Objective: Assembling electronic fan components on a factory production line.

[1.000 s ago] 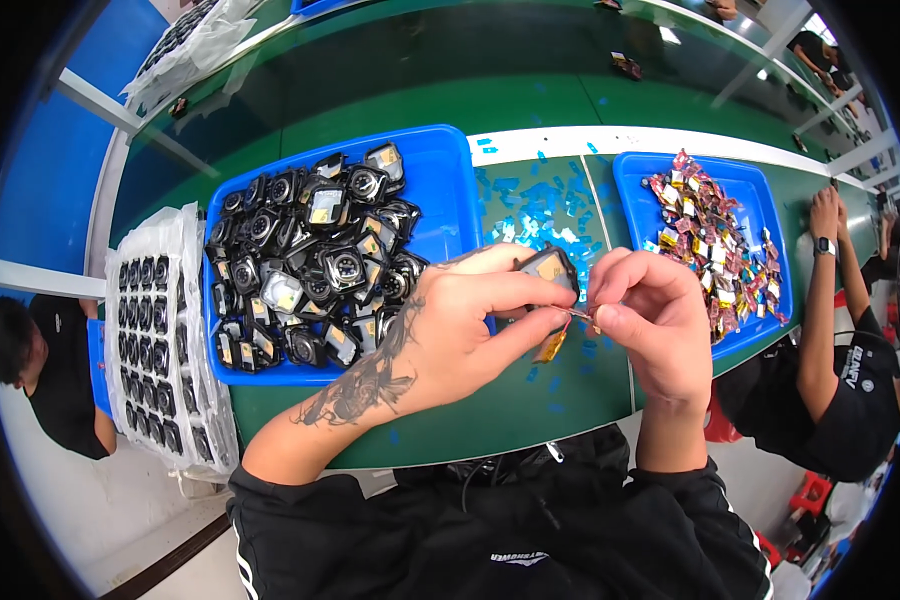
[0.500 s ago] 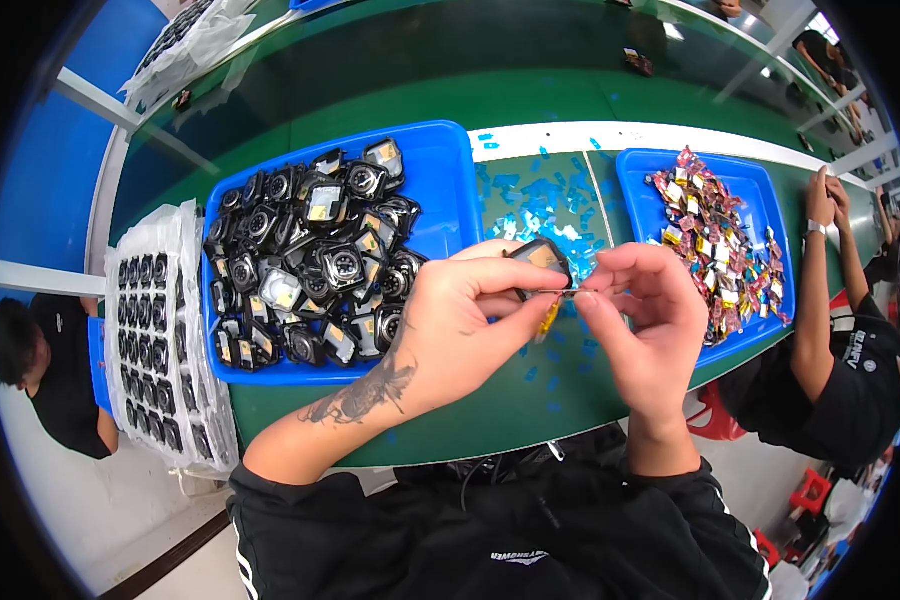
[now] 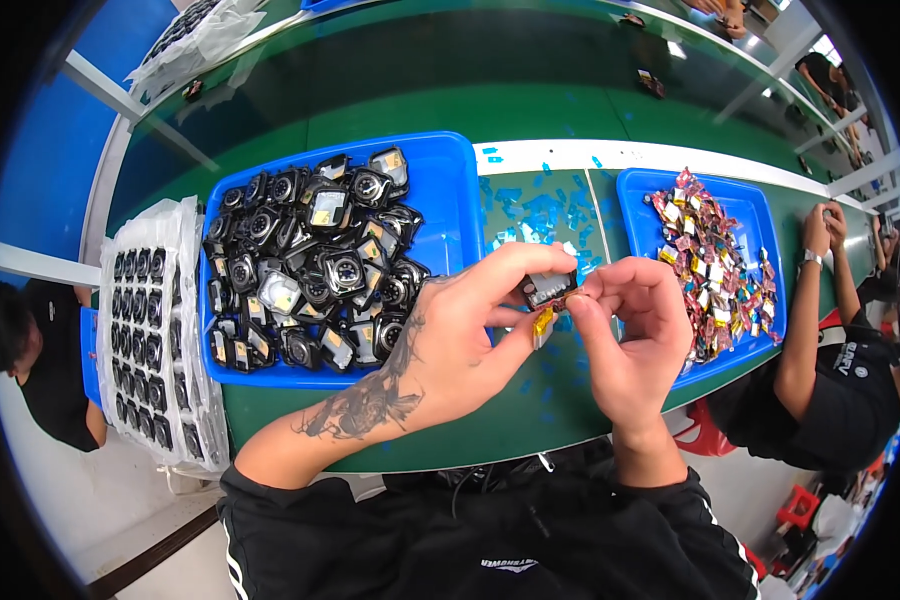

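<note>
My left hand point(image 3: 460, 335) is closed round a dark smartwatch case point(image 3: 547, 287), which is tilted so that its grey inner side shows. From the case's lower edge hangs a small part with yellow tape point(image 3: 543, 322), next to my left thumb. My right hand point(image 3: 635, 340) pinches a small electronic part point(image 3: 570, 297) at the case's right edge between thumb and forefinger. The fingertips hide most of that part. Both hands are above the green work surface, between two blue trays.
Many black watch cases fill the left blue tray point(image 3: 450, 190). Small circuit parts lie piled in the right blue tray point(image 3: 760, 205). Blue film pieces point(image 3: 530, 210) litter the table between them. Stacked white blister trays point(image 3: 185, 330) stand far left. Co-workers sit on both sides.
The watch case has tipped, so its inner side now faces me. The yellow-taped part has shifted slightly left. Both hands stay close together, the right one a little lower.
</note>
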The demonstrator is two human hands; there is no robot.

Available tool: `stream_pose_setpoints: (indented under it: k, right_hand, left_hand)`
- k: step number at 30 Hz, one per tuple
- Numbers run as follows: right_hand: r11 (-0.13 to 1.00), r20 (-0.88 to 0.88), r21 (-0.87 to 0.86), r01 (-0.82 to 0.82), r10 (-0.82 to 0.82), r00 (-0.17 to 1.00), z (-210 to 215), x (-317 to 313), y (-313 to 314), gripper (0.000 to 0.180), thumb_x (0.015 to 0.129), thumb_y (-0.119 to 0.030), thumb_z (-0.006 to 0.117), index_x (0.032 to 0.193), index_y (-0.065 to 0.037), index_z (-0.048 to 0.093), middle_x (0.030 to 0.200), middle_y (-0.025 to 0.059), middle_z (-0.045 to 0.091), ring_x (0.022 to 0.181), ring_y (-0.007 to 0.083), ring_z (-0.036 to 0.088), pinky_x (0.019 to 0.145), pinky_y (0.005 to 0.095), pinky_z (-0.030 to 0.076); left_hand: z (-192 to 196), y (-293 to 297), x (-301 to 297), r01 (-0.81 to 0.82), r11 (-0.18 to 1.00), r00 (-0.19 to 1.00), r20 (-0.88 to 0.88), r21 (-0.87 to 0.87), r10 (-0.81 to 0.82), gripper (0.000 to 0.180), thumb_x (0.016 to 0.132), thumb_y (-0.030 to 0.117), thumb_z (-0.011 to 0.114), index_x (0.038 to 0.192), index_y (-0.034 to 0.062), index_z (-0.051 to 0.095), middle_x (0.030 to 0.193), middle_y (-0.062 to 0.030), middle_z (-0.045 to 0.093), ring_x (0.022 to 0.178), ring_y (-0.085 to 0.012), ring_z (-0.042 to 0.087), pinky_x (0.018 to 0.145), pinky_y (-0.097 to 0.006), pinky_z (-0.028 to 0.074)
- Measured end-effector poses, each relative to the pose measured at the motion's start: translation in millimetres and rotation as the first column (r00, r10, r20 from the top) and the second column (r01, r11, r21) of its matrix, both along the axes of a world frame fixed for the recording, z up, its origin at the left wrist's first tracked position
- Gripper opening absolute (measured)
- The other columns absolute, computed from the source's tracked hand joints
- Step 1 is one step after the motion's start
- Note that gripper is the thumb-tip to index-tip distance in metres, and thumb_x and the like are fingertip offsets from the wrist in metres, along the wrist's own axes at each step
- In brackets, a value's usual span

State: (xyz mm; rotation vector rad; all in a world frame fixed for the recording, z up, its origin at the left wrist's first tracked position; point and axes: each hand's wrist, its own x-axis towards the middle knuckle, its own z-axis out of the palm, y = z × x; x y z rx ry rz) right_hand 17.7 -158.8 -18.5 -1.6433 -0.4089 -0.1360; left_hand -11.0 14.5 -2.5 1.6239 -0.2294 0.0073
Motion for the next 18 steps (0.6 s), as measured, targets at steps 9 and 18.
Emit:
stream_pose_setpoints:
  k: [9, 18]
  right_hand:
    - [1.0, 0.007, 0.0, 0.03, -0.03, 1.0, -4.1, -1.4, 2.0, 0.026, 0.082, 0.007, 0.07, 0.101, 0.0, 0.054, 0.09, 0.0071, 0.064, 0.066, 0.0046, 0.052, 0.061, 0.0187, 0.042]
    - [0.992, -0.219, 0.108, -0.069, 0.091, 0.971, -0.4, -0.5, 5.1, 0.035, 0.082, 0.01, 0.067, 0.113, 0.001, 0.052, 0.107, 0.0077, 0.057, 0.092, 0.0097, 0.058, 0.077, 0.0227, 0.055]
  left_hand:
    - [-4.3, -0.8, 2.6, 0.021, 0.998, 0.999, -0.026, -0.055, -0.022, 0.042, 0.085, -0.013, 0.055, 0.125, -0.0004, 0.049, 0.124, -0.0131, 0.056, 0.107, -0.019, 0.064, 0.082, -0.027, 0.056]
    - [1.6, -3.2, 3.3, -0.056, 0.968, 0.963, -0.27, -0.244, -0.013, 0.033, 0.089, -0.006, 0.059, 0.116, 0.0044, 0.043, 0.095, -0.0058, 0.067, 0.089, -0.0097, 0.065, 0.064, -0.021, 0.051]
